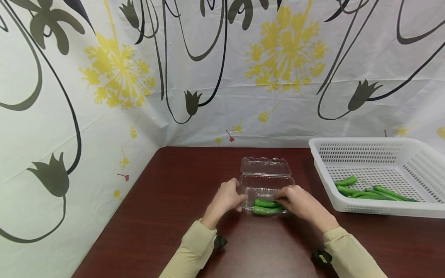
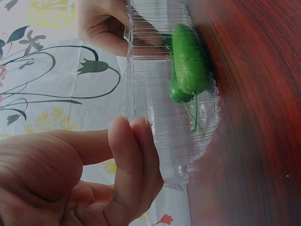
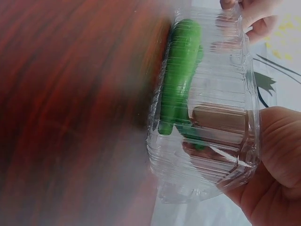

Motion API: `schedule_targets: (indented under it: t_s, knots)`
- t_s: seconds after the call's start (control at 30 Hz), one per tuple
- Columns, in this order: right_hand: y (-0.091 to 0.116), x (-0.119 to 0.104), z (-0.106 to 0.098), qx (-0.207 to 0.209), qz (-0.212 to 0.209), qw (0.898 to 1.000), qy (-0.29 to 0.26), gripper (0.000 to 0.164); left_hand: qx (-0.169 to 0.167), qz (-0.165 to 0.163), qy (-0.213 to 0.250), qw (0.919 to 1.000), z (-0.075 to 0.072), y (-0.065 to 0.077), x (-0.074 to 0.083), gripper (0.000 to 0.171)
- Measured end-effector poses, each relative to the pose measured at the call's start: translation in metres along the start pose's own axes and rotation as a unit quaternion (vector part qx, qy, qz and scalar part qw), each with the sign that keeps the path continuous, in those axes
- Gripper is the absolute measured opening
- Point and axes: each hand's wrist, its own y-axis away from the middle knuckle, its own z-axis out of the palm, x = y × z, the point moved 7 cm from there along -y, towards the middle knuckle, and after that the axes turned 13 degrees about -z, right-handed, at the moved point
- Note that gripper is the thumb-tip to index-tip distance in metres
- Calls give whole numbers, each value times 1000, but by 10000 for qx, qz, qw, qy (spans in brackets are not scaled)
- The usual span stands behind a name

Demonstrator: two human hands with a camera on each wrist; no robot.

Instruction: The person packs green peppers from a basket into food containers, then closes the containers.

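A clear plastic clamshell box (image 1: 250,189) stands on the table with its lid (image 1: 265,166) folded back. Two green peppers, a front one (image 1: 263,211) and one behind it (image 1: 265,203), lie side by side on its floor. At the box's left end, my left hand (image 1: 226,197) pinches the rim between thumb and fingertips, as the left wrist view (image 2: 127,165) shows closer. My right hand (image 1: 295,200) reaches over the right wall into the box. Through the clear wall in the right wrist view, its fingers (image 3: 218,117) pinch the end of the rear pepper (image 3: 190,132).
To the right stands a white perforated basket (image 1: 318,170) with several green peppers (image 1: 375,194) at its near left. The dark red wooden table (image 1: 167,216) meets a patterned cloth wall (image 1: 215,131) at the back and another at the left.
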Motion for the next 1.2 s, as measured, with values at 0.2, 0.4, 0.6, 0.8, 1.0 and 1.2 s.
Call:
schedule_targets:
  t_s: [0.2,0.4,0.6,0.8,1.0,1.2]
  knots:
    - [0,0,-2,67,6,10000,30,14,7,36,-9,10000,0,1,1,48]
    - [0,1,-5,270,28,9994,234,12,25,90,10,10000,-1,1,1,47]
    - [1,1,-13,544,-24,9970,555,16,66,129,-33,9999,-1,0,1,45]
    - [1,2,-21,602,75,9968,516,15,83,150,-1,9999,-1,0,1,45]
    - [2,3,-30,675,170,9961,534,15,64,129,27,9999,-1,1,0,46]
    - [4,4,-38,894,79,9941,615,18,54,127,42,9999,0,0,0,46]
